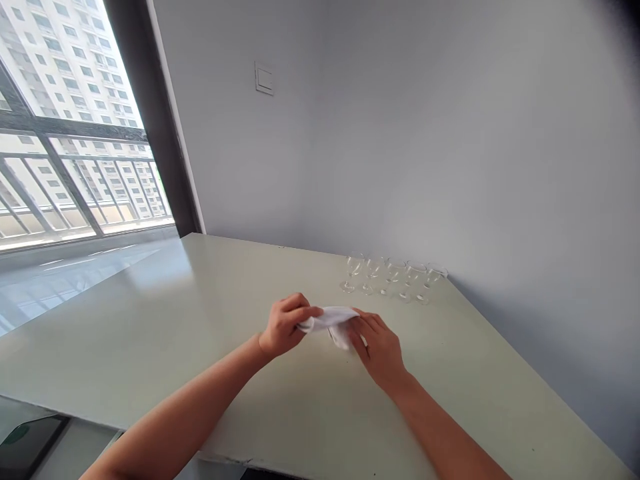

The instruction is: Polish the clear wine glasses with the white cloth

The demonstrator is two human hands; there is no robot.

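My left hand and my right hand both grip a small white cloth just above the pale green table. The cloth is bunched and stretched between the fingers of the two hands. Beyond the hands, near the wall, several clear stemmed glasses stand upright in a row on the table, apart from both hands.
A grey wall runs behind the table with a light switch on it. A large window with railings lies to the left. The table's near edge runs along the bottom of the view.
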